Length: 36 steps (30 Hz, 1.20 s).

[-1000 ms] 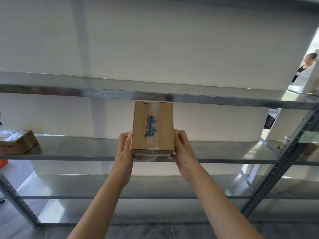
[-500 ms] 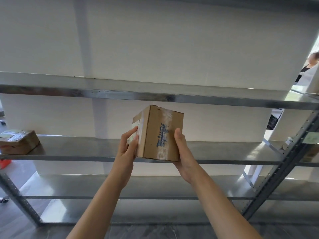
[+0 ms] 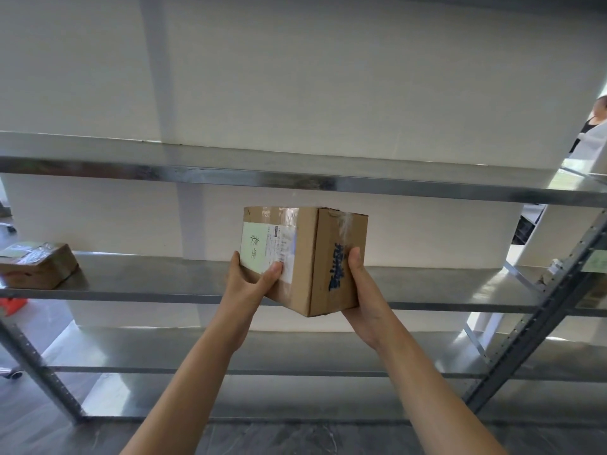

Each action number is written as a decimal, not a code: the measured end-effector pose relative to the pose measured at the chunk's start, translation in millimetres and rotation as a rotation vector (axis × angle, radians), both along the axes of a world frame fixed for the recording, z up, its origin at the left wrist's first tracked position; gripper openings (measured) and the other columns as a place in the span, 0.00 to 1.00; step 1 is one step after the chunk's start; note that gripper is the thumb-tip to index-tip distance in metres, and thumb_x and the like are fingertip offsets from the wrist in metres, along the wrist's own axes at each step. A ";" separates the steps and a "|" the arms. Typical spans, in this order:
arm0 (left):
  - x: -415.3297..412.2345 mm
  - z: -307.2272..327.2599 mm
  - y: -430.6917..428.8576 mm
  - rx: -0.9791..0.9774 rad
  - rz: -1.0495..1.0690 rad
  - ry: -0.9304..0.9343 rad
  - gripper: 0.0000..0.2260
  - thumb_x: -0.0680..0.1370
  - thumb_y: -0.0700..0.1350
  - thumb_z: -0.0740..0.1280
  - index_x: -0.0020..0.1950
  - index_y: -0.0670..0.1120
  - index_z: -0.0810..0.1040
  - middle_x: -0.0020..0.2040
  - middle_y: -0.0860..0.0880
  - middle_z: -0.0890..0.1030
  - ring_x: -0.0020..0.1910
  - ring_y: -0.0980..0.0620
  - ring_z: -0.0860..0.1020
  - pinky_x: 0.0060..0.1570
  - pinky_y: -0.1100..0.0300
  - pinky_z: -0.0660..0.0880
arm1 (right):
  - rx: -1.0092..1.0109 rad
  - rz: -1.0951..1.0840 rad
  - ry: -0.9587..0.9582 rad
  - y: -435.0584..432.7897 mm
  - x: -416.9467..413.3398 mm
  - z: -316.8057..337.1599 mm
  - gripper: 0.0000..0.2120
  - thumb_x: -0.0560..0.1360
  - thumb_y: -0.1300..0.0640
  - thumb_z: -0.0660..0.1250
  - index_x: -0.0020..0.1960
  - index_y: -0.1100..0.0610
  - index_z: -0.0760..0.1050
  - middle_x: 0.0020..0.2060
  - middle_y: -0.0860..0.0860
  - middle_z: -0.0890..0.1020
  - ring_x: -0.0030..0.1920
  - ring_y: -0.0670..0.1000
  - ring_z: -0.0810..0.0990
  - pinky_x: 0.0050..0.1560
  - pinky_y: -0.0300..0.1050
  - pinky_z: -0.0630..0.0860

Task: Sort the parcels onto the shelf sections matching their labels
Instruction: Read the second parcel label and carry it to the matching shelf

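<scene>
I hold a brown cardboard parcel [image 3: 305, 257] in both hands in front of the metal shelf unit, level with its middle shelf [image 3: 147, 280]. My left hand [image 3: 249, 284] grips the face with a pale green handwritten note and a white shipping label. My right hand [image 3: 361, 290] holds the side with blue printed characters. The parcel is turned so one vertical edge points at me, and it hangs in the air off the shelf.
Another taped brown parcel [image 3: 36, 266] lies at the left end of the middle shelf. The upper shelf [image 3: 295, 178] and lower shelf [image 3: 295, 356] run across the view. A slanted perforated upright [image 3: 538, 310] stands right, another [image 3: 39, 369] left. A person [image 3: 591, 126] is far right.
I have rotated the parcel clockwise as seen from above, so its labelled face now shows on the left. My left thumb has shifted onto that face.
</scene>
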<state>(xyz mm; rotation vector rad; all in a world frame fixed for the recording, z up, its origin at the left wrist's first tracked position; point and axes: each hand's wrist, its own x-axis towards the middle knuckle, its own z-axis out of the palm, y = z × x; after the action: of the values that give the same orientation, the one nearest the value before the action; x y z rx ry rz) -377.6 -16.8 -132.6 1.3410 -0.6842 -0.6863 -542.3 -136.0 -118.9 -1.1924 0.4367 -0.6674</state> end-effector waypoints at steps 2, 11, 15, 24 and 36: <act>4.2 -3.8 0.5 0.019 0.053 0.003 0.58 0.53 0.73 0.79 0.77 0.51 0.64 0.71 0.49 0.73 0.70 0.50 0.73 0.73 0.46 0.71 | -0.018 -0.035 0.005 -3.4 -1.6 0.7 0.30 0.75 0.38 0.60 0.74 0.48 0.71 0.65 0.52 0.82 0.67 0.55 0.80 0.63 0.54 0.80; 13.1 -11.1 3.0 0.042 0.209 0.043 0.54 0.51 0.73 0.80 0.69 0.52 0.66 0.69 0.47 0.73 0.67 0.47 0.76 0.67 0.48 0.77 | -0.251 -0.314 0.072 -4.3 5.4 3.5 0.24 0.81 0.40 0.57 0.76 0.41 0.58 0.62 0.44 0.75 0.60 0.44 0.78 0.55 0.46 0.79; 6.1 -14.6 6.2 0.005 0.215 0.069 0.35 0.64 0.60 0.77 0.64 0.47 0.69 0.63 0.47 0.78 0.63 0.46 0.79 0.60 0.54 0.76 | -0.365 -0.552 0.036 -6.6 7.5 2.4 0.07 0.85 0.51 0.59 0.60 0.46 0.63 0.56 0.44 0.71 0.51 0.43 0.76 0.47 0.36 0.76; 5.6 -14.3 11.5 -0.066 0.282 0.207 0.14 0.84 0.52 0.64 0.44 0.46 0.68 0.51 0.43 0.82 0.54 0.44 0.80 0.60 0.39 0.78 | -0.229 -0.720 0.031 -13.4 7.1 -8.9 0.18 0.86 0.47 0.52 0.49 0.54 0.76 0.51 0.54 0.82 0.54 0.51 0.82 0.53 0.52 0.79; 5.4 -33.6 18.9 -0.135 -0.008 0.045 0.24 0.81 0.48 0.63 0.77 0.61 0.65 0.56 0.43 0.85 0.56 0.45 0.85 0.52 0.47 0.84 | -0.052 -0.723 -0.200 -25.9 -8.7 10.5 0.29 0.85 0.47 0.50 0.39 0.48 0.87 0.51 0.49 0.88 0.67 0.56 0.79 0.76 0.58 0.66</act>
<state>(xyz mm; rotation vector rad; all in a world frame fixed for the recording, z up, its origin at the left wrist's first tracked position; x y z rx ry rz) -372.2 2.1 -166.2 1.1963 -0.6882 -0.6630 -550.9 -161.9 -108.4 -0.9905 0.6898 -1.4124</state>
